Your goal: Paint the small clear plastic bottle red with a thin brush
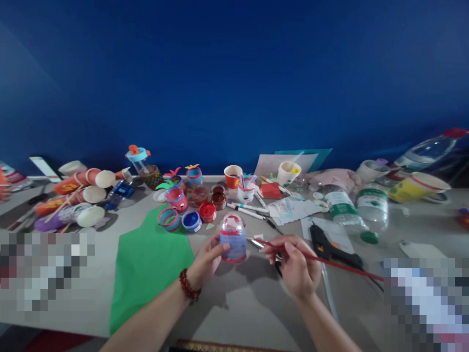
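In my left hand (208, 259) is a cut plastic bottle piece (234, 250), painted light blue with red bands and red patches on its domed end. My fingers close around its left side. A paintbrush (348, 267) with a long red handle is pinched in my right hand (295, 269), its tip at the bottle piece's right side. Whether the bristles touch the surface I cannot tell. Just behind stand open jars of blue paint (191, 222), red paint (207, 212) and brown paint (219, 199).
Green paper (150, 274) lies at left, a hot glue gun (331, 249) at right. Markers (246, 211), painted cups (176, 199) and cut bottles (342, 210) crowd the back, before a blue wall (234, 88). Orange cup figures (78, 183) lie far left.
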Action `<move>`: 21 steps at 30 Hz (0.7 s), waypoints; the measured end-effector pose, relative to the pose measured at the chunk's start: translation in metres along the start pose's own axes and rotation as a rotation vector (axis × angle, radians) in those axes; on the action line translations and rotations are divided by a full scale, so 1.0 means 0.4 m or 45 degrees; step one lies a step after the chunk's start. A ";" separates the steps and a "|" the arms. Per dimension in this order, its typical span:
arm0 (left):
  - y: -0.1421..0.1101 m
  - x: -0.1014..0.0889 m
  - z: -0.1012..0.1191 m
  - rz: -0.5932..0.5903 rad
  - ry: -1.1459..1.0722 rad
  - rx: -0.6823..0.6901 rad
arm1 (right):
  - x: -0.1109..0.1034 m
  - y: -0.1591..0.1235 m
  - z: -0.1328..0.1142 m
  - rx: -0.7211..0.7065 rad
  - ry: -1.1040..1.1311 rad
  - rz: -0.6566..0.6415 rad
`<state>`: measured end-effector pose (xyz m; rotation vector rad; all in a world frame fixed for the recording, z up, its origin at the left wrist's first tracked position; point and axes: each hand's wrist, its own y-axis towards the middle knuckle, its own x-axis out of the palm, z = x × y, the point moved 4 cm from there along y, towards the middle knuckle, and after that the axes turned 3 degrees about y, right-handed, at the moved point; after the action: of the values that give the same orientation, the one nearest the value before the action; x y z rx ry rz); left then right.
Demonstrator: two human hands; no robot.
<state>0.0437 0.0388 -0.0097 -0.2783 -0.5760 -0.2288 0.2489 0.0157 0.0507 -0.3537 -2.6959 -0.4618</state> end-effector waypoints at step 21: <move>0.006 -0.003 -0.002 0.007 0.018 0.005 | -0.019 0.013 -0.008 -0.006 0.018 0.096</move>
<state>0.0438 0.0408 -0.0113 -0.2741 -0.5613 -0.2241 0.2583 0.0177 0.0518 -0.4495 -2.6579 -0.4469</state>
